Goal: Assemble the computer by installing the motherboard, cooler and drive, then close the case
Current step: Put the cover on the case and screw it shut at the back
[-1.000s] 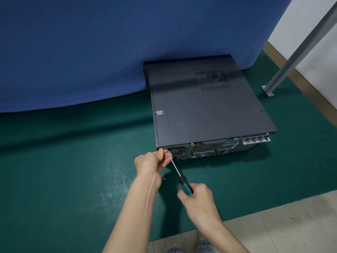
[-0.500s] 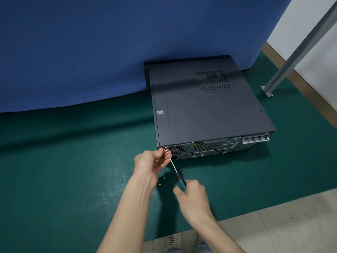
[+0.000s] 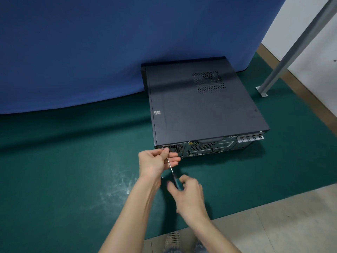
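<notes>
Nearest, the right hand (image 3: 188, 195) curls blurred fingers round the teal handle of a screwdriver (image 3: 177, 182), whose shaft slants away to the left hand (image 3: 156, 161). That hand pinches the shaft near its tip, set at a screw (image 3: 162, 147) on the rear corner of the closed computer case (image 3: 200, 106). The case lies flat on the green mat (image 3: 73, 161) just beyond both hands, before a blue curtain (image 3: 109, 42).

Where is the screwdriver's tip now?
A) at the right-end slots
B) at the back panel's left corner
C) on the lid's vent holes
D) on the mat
B: the screwdriver runs from the right hand up to a screw at that corner of the case, where the left hand pinches its shaft.
</notes>
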Available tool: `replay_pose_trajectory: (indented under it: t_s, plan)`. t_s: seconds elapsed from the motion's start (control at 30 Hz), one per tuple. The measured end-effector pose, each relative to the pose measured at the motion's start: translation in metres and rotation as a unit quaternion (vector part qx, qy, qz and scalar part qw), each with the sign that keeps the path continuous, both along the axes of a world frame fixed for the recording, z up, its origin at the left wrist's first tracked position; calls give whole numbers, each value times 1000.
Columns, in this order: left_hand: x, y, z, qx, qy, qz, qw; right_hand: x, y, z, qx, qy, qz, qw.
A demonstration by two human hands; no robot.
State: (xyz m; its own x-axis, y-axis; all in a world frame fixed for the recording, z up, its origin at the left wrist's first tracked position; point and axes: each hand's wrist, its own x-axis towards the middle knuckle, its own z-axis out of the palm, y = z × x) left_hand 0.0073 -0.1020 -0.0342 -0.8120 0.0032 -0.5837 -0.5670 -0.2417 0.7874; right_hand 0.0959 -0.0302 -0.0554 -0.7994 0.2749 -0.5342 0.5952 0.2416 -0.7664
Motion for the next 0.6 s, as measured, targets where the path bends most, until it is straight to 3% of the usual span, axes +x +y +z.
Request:
replay_pose_trajectory:
  t_s: [0.03,0.07,0.1,0.17,0.2,0.23,0.27,0.37,0.43,0.47,0.5,0.57,0.6]
  plan:
    - [1,0,0,0,2,0,1000,0,-1,-2,42,16,2,999]
    - [1,-2,0,8,2,-5,1000,-1,0,-2,-31,17,-28,999]
    - [1,-5,-1,20,-1,-20,1000,-2,2,-1,-173,-4,-72,982]
    - [2,-12,-2,38,-6,-79,996,-6,8,1,-431,-70,-124,891]
    - [2,-15,-2,32,-2,-106,994,-6,10,1,-485,-85,-128,861]
    - [1,-17,-2,13,8,-121,993,-7,11,2,-499,-92,-124,853]
    - [0,-17,-2,-12,17,-123,992,-8,11,1,-467,-100,-116,871]
    - [0,-12,-3,-87,45,-114,989,-2,3,-3,-172,-97,-43,979]
    - [0,-12,-4,-93,51,-114,988,3,-4,-6,-27,-71,-6,997]
    - [1,-16,-5,-74,46,-128,988,3,-4,-7,-50,-73,-21,996]
    - [2,-21,-6,-46,37,-161,985,2,-3,-6,-139,-83,-52,985]
    - [8,-31,-5,17,12,-259,966,-1,0,-4,-345,-114,-94,927]
    - [11,-34,-5,41,3,-295,955,-1,1,-3,-405,-126,-103,900]
